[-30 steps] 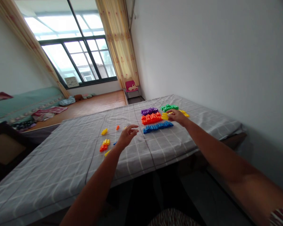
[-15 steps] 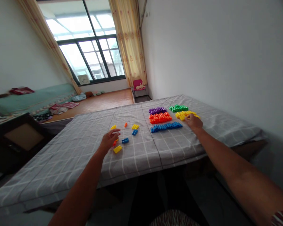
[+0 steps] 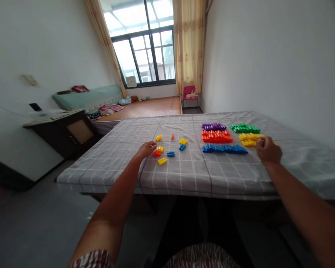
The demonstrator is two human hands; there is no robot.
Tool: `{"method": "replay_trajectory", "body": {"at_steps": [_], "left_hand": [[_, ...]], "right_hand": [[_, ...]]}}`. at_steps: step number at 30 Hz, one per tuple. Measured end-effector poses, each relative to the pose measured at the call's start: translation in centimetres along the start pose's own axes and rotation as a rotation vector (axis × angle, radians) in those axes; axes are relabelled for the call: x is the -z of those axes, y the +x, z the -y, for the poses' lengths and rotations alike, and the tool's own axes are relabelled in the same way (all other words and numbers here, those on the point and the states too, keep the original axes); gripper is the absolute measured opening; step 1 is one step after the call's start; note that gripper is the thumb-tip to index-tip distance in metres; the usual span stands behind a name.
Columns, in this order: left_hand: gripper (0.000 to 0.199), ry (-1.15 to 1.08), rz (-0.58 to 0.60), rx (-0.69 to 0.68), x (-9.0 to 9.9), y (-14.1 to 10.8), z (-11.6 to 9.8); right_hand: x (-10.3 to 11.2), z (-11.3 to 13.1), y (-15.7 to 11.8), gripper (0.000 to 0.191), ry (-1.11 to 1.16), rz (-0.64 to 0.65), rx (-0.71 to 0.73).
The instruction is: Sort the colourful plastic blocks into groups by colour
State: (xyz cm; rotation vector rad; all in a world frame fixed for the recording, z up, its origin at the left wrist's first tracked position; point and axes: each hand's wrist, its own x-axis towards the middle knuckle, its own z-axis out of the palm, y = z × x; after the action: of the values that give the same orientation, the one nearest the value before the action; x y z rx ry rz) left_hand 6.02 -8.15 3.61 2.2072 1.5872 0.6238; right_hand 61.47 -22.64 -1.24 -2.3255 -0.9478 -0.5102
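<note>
My left hand (image 3: 147, 149) is low over the grey checked cloth, its fingers drawn together beside a small orange piece (image 3: 157, 153) and a yellow piece (image 3: 160, 149). Whatever its fingertips may hold is hidden. Around it lie small tube-like plastic pieces: a near yellow one (image 3: 162, 161), a blue one (image 3: 171, 154), another blue one (image 3: 182, 147) and a far yellow one (image 3: 159, 137). On the right, my right hand (image 3: 269, 149) has curled fingers at the yellow row (image 3: 249, 140) and covers part of it; its fingertips' contents cannot be seen.
Rows of purple (image 3: 213, 127), orange (image 3: 217, 136), blue (image 3: 225, 149) and green pieces (image 3: 245, 128) stand grouped left of and beyond my right hand. The cloth-covered table (image 3: 190, 175) runs beside a white wall. A dark cabinet (image 3: 78, 130) stands left; a pink chair (image 3: 190, 93) is beyond.
My view has swung left and the table appears shifted right. The left hand's fingers, spread before, are now drawn together by the orange and yellow pieces. My right hand stays at the yellow row.
</note>
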Motion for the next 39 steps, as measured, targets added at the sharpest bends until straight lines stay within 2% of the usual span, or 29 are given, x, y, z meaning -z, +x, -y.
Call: {"method": "replay_trajectory", "body": {"at_steps": [2,4,9,13,18,24,28,31,32,34,38,39], "left_hand": [[0.040,0.035,0.121,-0.033,-0.4,0.0,-0.1],[0.043,0.058,0.167,-0.060,-0.9,-0.1,-0.2],[0.047,0.151,0.091,-0.023,-2.1,0.0,-1.4],[0.050,0.183,0.060,-0.050,-2.0,0.6,-2.9],[0.049,0.142,-0.100,-0.058,-2.2,1.2,-4.4],[0.043,0.003,-0.180,0.042,-3.1,1.9,-3.6],[0.042,-0.091,-0.236,-0.045,-2.9,2.1,-3.9],[0.043,-0.220,-0.183,-0.196,-3.3,1.7,-6.8],[0.044,-0.255,-0.153,-0.266,-3.7,1.5,-8.3],[0.045,-0.294,-0.101,-0.397,-4.9,0.9,-11.7],[0.044,-0.284,-0.047,-0.565,-8.2,-0.2,-18.1],[0.043,-0.269,-0.057,-0.588,-9.0,-0.5,-19.4]], "right_hand": [[-0.4,-0.3,0.1,0.039,-0.002,-0.018,0.027],[-0.7,-0.6,0.2,0.037,0.004,-0.016,0.055],[-0.9,-0.7,0.2,0.035,0.045,-0.006,0.097],[-0.6,-0.5,0.0,0.034,0.073,-0.015,0.099],[0.2,-0.2,-0.2,0.032,0.075,-0.013,0.128],[1.0,0.0,-0.6,0.032,0.114,0.031,0.154],[1.1,0.0,-0.6,0.034,0.165,-0.013,0.156],[1.9,1.5,-0.6,0.034,0.307,-0.044,0.190],[2.4,2.5,-0.8,0.033,0.385,-0.021,0.221],[3.6,5.1,-1.7,0.032,0.587,0.114,0.294],[5.1,10.8,-5.2,0.037,1.044,0.651,0.316],[5.1,11.9,-6.2,0.039,1.117,0.718,0.318]]}}
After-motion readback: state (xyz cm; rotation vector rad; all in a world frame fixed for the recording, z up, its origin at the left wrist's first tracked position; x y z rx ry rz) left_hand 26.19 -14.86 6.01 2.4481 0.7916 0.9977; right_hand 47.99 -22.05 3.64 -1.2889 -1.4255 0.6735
